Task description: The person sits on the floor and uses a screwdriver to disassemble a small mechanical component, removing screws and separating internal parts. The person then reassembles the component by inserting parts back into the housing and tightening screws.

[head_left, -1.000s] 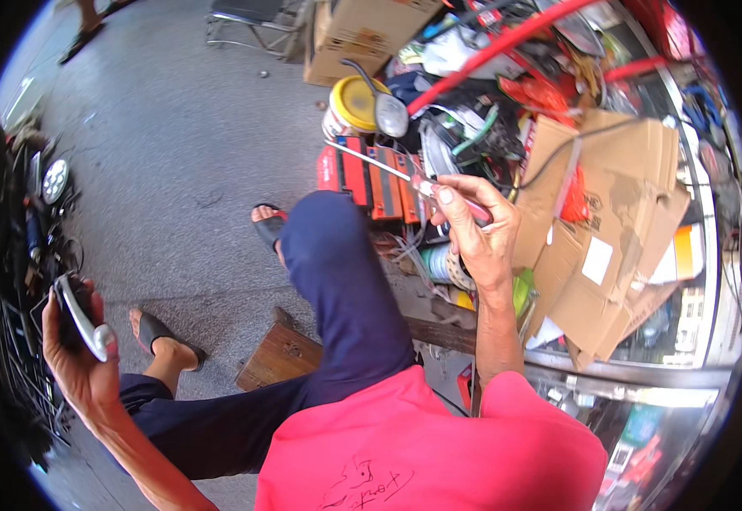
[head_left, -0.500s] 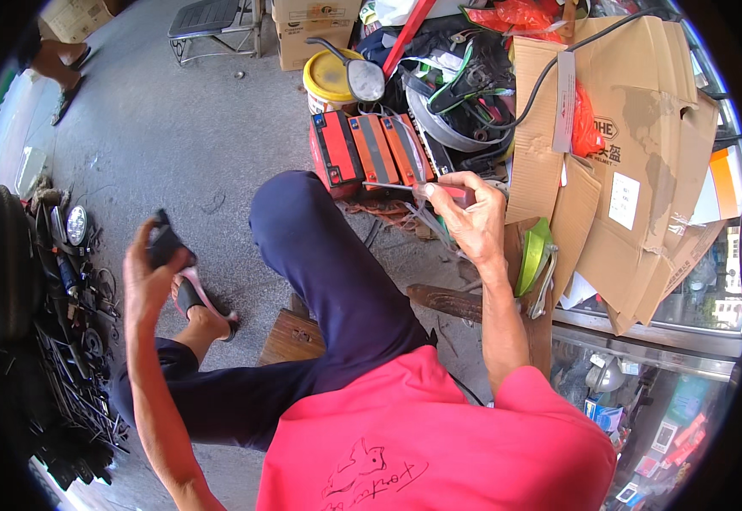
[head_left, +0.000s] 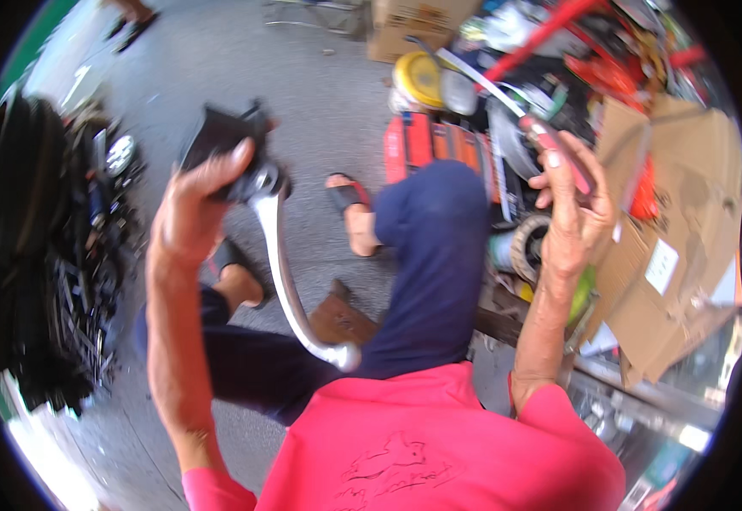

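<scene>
My left hand (head_left: pixel 190 200) is raised, its fingers closed round the black housing of a brake lever assembly (head_left: pixel 226 140). The curved silver lever (head_left: pixel 277 264) hangs from that housing, its rounded end over my lap. In my right hand (head_left: pixel 573 217) is a screwdriver (head_left: pixel 483 83), gripped by its red handle, with the long metal shaft pointing up and left. The two hands are well apart, and the shaft touches no part of the lever assembly. Some blur softens the picture.
Red and orange batteries (head_left: pixel 401 149) stand on the floor beyond my knee, near a yellow-lidded bucket (head_left: pixel 422 81). Flattened cardboard (head_left: pixel 686 221) and mixed parts crowd the right. Loose metal parts (head_left: pixel 90 281) and tyres (head_left: pixel 26 204) line the left. A wooden stool (head_left: pixel 341 317) is below me.
My left hand has come up and the silver lever now shows plainly. My right hand has tilted the screwdriver upward, away from the batteries. The view has shifted, and my legs have moved.
</scene>
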`<state>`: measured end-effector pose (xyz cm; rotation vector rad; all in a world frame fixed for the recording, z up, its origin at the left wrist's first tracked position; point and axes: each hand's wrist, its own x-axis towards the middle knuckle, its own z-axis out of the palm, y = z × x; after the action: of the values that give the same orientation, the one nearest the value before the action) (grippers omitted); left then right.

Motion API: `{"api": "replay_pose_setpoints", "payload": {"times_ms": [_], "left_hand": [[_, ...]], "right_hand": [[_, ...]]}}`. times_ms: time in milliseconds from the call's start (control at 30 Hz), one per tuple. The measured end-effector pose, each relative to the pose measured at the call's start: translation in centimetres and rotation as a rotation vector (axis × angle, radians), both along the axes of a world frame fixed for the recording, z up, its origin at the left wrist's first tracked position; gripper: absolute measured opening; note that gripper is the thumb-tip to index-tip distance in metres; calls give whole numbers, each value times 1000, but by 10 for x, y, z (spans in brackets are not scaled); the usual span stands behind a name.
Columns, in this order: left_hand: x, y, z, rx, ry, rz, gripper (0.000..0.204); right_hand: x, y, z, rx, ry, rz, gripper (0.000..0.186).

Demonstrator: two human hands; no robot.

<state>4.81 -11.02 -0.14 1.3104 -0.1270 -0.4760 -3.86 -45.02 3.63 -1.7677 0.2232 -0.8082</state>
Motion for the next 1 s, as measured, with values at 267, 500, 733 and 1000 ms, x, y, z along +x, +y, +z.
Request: {"api": "replay_pose_setpoints", "payload": {"times_ms": [267,500,733,1000], "left_hand": [[4,22,16,-971,195,-27,42],[-4,36,13,-830,132,321,42],[6,24,-2,-593,352,602,22],[8,23,-4,-373,497,687,21]], "right_hand": [[43,157,-15,-62,57,382,37],[46,178,-34,15,243,636,39],[135,103,-80,190,499,942,56],[255,-90,-291,-689,883,463,56]]}}
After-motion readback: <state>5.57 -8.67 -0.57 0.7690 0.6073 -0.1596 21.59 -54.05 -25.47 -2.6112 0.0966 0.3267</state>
